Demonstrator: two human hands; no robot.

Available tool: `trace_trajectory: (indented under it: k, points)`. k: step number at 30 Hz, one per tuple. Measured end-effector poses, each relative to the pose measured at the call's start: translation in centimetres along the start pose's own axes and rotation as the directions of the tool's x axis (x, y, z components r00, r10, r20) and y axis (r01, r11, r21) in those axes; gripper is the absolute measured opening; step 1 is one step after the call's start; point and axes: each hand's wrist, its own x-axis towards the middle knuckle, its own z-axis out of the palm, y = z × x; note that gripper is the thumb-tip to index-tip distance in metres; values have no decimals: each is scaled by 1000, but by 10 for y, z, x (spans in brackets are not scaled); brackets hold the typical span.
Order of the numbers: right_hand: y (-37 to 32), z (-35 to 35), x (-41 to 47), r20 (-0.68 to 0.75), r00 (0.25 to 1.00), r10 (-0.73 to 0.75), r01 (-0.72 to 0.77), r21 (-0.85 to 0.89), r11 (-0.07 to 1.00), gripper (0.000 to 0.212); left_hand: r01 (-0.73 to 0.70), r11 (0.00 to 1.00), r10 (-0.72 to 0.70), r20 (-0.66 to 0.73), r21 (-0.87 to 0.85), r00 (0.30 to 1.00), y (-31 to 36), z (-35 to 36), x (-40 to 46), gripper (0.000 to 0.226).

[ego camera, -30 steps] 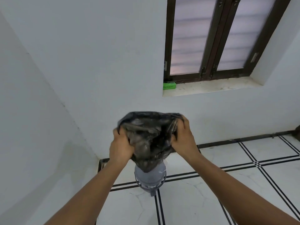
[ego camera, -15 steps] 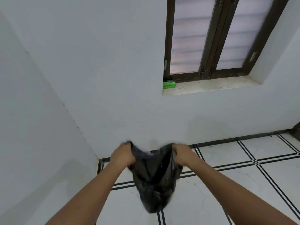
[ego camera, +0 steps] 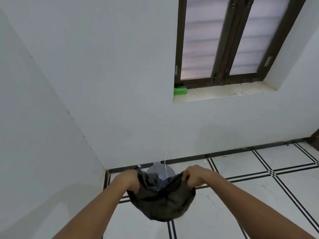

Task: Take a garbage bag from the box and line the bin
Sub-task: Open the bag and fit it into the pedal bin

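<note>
Above tiled floor, left hand and right hand grip garbage bag between them.

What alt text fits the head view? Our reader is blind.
Both hands, left hand and right hand, stretch a black bag open over a grey bin on a tiled floor. A green box sits on the windowsill.

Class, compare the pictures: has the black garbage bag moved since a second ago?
Yes. The garbage bag has dropped: earlier it was held up against the white wall under the window sill; now it hangs against the floor tiles.
</note>
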Motion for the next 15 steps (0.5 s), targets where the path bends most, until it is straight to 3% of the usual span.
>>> trace_trajectory:
  k: [3, 7, 9, 12, 15]
  points:
    - [-7, 2, 12, -298, 954, 32, 30, 202, 979, 16, 27, 979, -80, -265, -200, 961, -4, -7, 1, 63]
    - [-15, 9, 16, -677, 734, -58, 78, 0, 997, 16, -4, 958, -125, -431, -287, 894, -14, -12, -9, 67]
    - [-18, 13, 14, -741, 662, -107, 123, -33, 992, 8, -42, 951, -125, -506, -305, 854, -22, -8, -10, 67]
    - [-26, 18, 13, -759, 642, -111, 67, -88, 994, 40, -86, 951, -123, -615, -298, 779, -38, 1, -13, 77]
    - [-35, 26, 8, -778, 620, -104, 50, -93, 994, 48, -118, 957, -115, -719, -264, 685, -47, 9, -18, 82]
